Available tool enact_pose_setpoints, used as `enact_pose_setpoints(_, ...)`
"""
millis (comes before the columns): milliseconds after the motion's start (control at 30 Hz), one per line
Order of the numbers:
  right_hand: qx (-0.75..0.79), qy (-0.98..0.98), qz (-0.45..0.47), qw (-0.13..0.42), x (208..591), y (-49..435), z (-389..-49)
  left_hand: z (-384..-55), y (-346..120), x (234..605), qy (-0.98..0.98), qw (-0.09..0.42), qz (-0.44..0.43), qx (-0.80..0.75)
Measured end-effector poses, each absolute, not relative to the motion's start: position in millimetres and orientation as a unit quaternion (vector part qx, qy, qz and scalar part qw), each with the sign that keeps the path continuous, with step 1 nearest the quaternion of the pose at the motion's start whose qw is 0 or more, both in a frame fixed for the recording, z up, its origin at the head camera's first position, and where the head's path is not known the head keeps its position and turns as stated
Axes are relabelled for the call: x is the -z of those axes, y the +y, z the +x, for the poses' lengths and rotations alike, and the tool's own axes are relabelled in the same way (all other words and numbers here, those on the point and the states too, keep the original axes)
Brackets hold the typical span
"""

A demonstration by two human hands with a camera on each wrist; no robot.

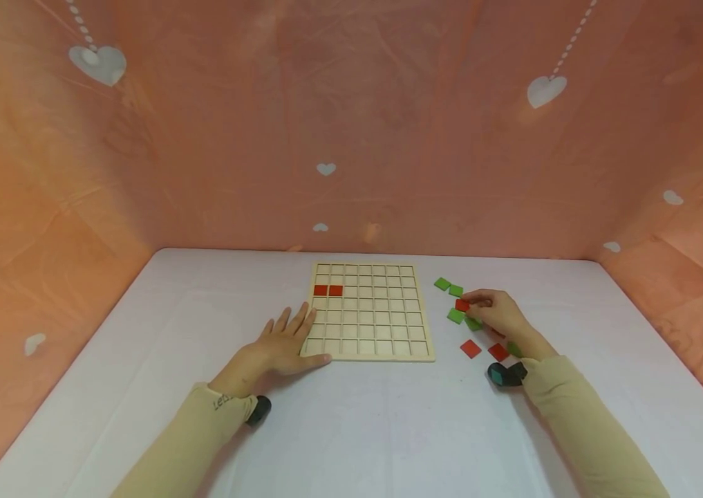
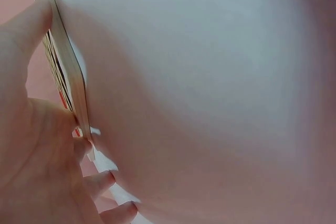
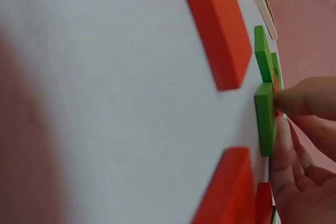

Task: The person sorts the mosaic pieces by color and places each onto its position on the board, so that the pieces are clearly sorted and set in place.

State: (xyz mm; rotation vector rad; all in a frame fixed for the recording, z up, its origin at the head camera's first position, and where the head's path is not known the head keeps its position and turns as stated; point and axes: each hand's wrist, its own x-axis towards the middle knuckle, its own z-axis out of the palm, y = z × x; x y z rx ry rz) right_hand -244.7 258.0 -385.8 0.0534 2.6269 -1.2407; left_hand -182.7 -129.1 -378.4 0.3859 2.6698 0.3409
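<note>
A square wooden grid board [image 1: 382, 358] lies on the table, with two red tiles [image 1: 328, 290] side by side in cells near its left edge. My left hand [image 1: 279, 351] rests with spread fingers against the board's left edge, its thumb along the front corner. In the left wrist view, the thumb and fingers of the left hand [image 2: 37, 119] touch the board's side [image 2: 73, 77]. To the right, my right hand [image 1: 497, 312] pinches a red tile [image 1: 462, 305] between thumb and fingers, low among green tiles [image 1: 455, 315]. The fingers partly cover this tile in the right wrist view.
More loose tiles lie around the right hand: a green tile [image 1: 442, 283] toward the back, and a red tile [image 1: 471, 348] and another red tile [image 1: 498, 352] nearer the front. A white cloth [image 1: 376, 429] covers the table. An orange curtain [image 1: 376, 138] hangs behind.
</note>
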Motion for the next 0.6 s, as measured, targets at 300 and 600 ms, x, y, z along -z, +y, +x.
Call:
enact_pose_setpoints(300,0.402,0.91,0.009,0.1,387.0,256.8,-245.7,-182.7,-129.4,377.9,0.959,0.21,0.141,-0.128)
enact_pose_setpoints(600,0.395,0.915,-0.008,0.085,388.4,257.6,-246.7,-181.8,-128.3,377.7,0.96,0.212,0.135,-0.119)
